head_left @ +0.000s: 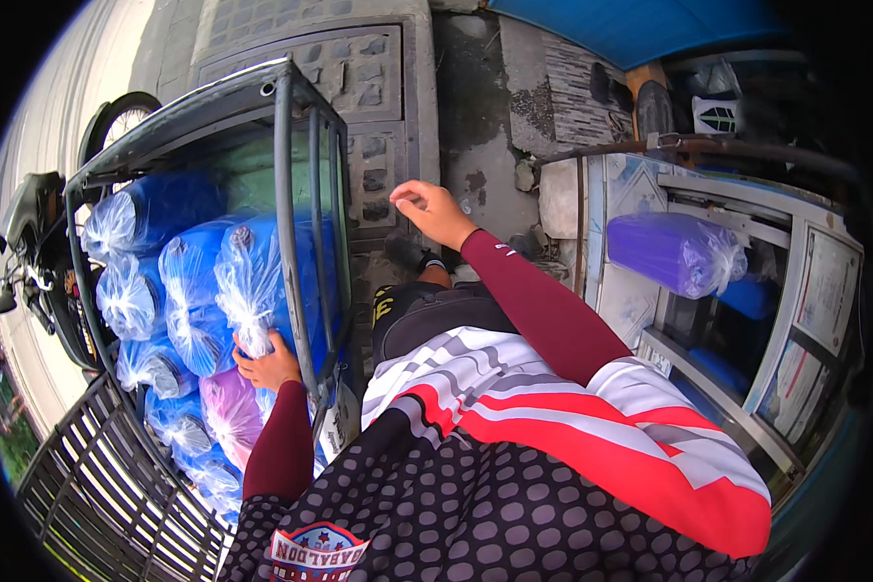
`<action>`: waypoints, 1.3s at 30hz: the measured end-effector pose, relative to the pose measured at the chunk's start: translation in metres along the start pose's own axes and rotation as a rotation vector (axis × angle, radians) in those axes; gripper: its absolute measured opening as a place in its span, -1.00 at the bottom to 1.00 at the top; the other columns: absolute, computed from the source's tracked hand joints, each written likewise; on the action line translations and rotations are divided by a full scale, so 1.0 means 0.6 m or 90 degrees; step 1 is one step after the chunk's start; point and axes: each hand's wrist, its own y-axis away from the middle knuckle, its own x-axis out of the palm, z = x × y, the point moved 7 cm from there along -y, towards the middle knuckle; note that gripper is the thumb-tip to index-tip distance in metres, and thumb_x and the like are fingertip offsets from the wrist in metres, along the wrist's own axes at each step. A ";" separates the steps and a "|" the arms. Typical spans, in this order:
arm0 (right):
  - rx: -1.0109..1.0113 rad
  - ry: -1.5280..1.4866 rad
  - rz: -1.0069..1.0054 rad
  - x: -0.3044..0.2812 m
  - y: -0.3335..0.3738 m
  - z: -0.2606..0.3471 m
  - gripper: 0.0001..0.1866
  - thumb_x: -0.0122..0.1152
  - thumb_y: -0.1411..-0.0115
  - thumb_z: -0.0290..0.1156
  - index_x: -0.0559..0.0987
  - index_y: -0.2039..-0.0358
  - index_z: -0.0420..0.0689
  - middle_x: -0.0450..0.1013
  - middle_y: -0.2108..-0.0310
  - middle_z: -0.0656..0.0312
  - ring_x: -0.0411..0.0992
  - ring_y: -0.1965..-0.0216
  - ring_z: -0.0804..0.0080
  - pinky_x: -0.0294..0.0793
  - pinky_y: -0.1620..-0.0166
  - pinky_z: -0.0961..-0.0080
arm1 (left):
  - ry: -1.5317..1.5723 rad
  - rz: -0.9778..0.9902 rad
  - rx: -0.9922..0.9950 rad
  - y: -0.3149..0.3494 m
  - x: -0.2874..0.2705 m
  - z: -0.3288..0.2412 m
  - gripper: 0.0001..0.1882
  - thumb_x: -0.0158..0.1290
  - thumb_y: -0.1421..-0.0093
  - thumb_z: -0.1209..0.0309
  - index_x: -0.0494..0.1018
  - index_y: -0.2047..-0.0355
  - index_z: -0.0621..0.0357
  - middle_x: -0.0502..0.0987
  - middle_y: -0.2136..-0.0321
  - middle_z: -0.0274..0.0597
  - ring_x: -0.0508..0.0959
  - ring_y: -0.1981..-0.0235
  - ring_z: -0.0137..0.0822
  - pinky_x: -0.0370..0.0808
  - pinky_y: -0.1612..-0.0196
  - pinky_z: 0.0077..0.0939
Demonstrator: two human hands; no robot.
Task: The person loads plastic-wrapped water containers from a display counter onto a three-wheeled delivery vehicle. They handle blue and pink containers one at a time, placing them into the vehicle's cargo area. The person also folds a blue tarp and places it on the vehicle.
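Note:
My left hand (270,366) reaches into a metal-framed cart and is closed around the gathered clear plastic at the near end of a blue container (252,281). More blue containers (189,276) with plastic-wrapped ends lie stacked beside it, and a pink one (231,412) sits lower in the pile. My right hand (435,211) hangs in the air to the right of the cart, holding nothing, its fingers loosely bent and apart from the thumb.
The cart's grey rail (286,213) stands between the load and my body. A slatted metal bench or rack (87,485) is at the lower left, near a parked motorcycle (44,262). On the right, a purple plastic-wrapped container (664,252) rests on a tiled counter (626,199).

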 end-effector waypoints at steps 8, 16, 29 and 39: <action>0.182 0.308 -0.817 -0.730 0.530 -0.163 -0.78 0.15 -0.26 -0.39 0.59 0.18 -0.26 0.57 0.37 0.16 0.52 0.38 0.43 0.48 0.27 0.49 | -0.024 0.009 0.023 -0.019 0.022 0.067 0.06 0.08 -0.08 -0.35 0.18 -0.29 0.31 0.29 -0.23 0.23 0.31 -0.23 0.17 0.26 -0.23 0.05; 0.519 0.016 -0.856 -1.176 0.804 -0.297 -0.49 0.35 0.13 -0.26 0.56 0.24 -0.42 0.54 0.21 -0.11 0.53 0.22 0.11 0.49 0.16 0.20 | -0.169 0.218 0.300 -0.145 0.116 0.086 -0.09 0.06 -0.23 -0.14 0.23 -0.24 0.52 0.38 -0.13 0.36 0.33 -0.22 0.22 0.24 -0.29 -0.12; 0.438 0.094 -0.859 -1.112 0.808 -0.318 -0.26 0.38 0.10 -0.45 0.30 -0.07 -0.53 0.42 0.00 -0.12 0.44 0.07 0.20 0.43 0.01 0.34 | 0.363 0.214 0.731 0.511 -0.010 -0.411 -0.71 0.04 -0.14 0.58 0.48 0.10 0.22 0.42 -0.15 -0.02 0.33 -0.26 0.05 0.25 -0.30 -0.12; 0.215 0.587 -0.371 -1.030 0.880 -0.229 -0.34 0.30 0.07 -0.54 0.33 -0.10 -0.31 0.46 0.08 -0.14 0.49 0.08 -0.01 0.48 0.09 0.27 | 0.527 0.642 0.863 0.955 0.173 -0.609 -0.85 0.07 -0.18 0.52 0.53 0.22 0.19 0.59 0.23 -0.10 0.56 0.15 -0.05 0.51 0.07 -0.25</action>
